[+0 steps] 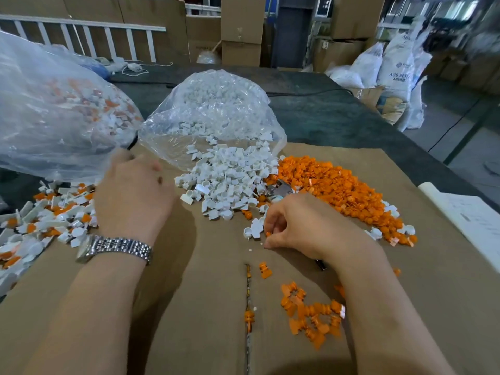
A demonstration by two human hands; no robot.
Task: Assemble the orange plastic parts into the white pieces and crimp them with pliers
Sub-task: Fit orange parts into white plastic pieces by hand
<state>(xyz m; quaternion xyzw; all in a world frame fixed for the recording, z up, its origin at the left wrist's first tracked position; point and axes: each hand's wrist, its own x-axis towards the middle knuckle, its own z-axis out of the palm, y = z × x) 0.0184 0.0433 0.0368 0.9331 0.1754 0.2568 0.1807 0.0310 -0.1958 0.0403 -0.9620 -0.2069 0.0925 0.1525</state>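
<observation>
**Picking up one tiny orange part**

The right hand sits in the middle of the frame, low on the brown cardboard that covers the worktop. Its fingertips pinch a small orange part, just beside a few loose white pieces. A dark handle tip pokes out under the wrist, so this hand may also be holding the pliers, whose metal end shows just above the hand. I cannot tell for sure.

The left hand is at the middle left, with a watch on its wrist. Its fingers are curled near the edge of a big clear bag. I cannot tell if it grips anything.

The big white pile spills out of a second clear bag in the upper middle. The big orange pile lies to the right of it. A small bunch of orange parts lies at the lower right. Joined-up pieces lie at the far left.

What could go wrong:

- The orange part is very small. It could slip out of the pinch and get lost among the others.
- A slit runs down the cardboard, and some orange bits already sit in it. A dropped part could fall in there.
- The piles touch, so a nudge could mix white and orange more.
- If the part goes in crooked, the squeeze with the pliers might bend it.
</observation>
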